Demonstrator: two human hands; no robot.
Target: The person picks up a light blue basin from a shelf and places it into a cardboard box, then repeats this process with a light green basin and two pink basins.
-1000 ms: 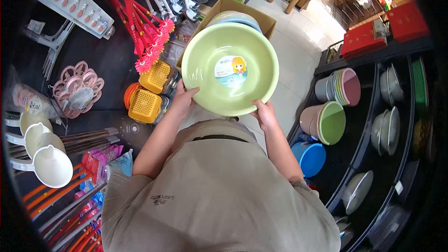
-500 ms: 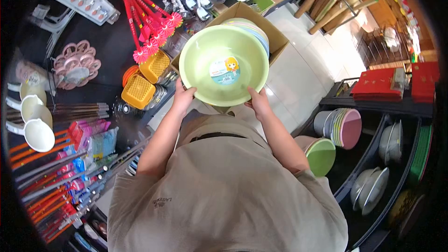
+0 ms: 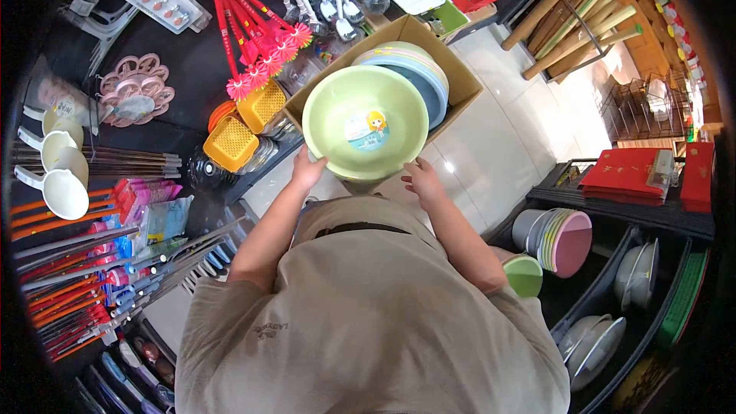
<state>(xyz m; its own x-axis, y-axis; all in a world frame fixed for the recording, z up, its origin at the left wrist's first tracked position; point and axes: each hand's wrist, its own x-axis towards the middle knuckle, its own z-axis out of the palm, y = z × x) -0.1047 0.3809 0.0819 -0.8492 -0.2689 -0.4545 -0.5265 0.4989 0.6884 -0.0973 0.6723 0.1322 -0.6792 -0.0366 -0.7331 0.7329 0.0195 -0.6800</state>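
Note:
A light green basin (image 3: 366, 121) with a cartoon-girl sticker inside is at the upper middle. My left hand (image 3: 309, 170) grips its lower left rim, with the fingers partly hidden beneath. Beside the lower right rim is my right hand (image 3: 422, 182), its fingers apart and the fingertips close to the edge; whether they touch it is hard to tell. Behind the basin, a cardboard box (image 3: 464, 90) holds a stack of basins, with a blue one (image 3: 435, 100) showing. The green basin overlaps the box's front part.
Orange baskets (image 3: 231, 143), pink brushes (image 3: 264, 69) and ladles (image 3: 343, 27) are at the upper left. White dippers (image 3: 65, 193) and many poles lie at the left. Stacked buckets (image 3: 571, 241) and red packets (image 3: 625, 175) fill the right shelves. Pale floor tiles (image 3: 498, 134) lie right of the box.
The green basin now looks smaller and slightly lower in view, and more of the box and the blue basin shows. My right hand's fingers have come off the rim and spread.

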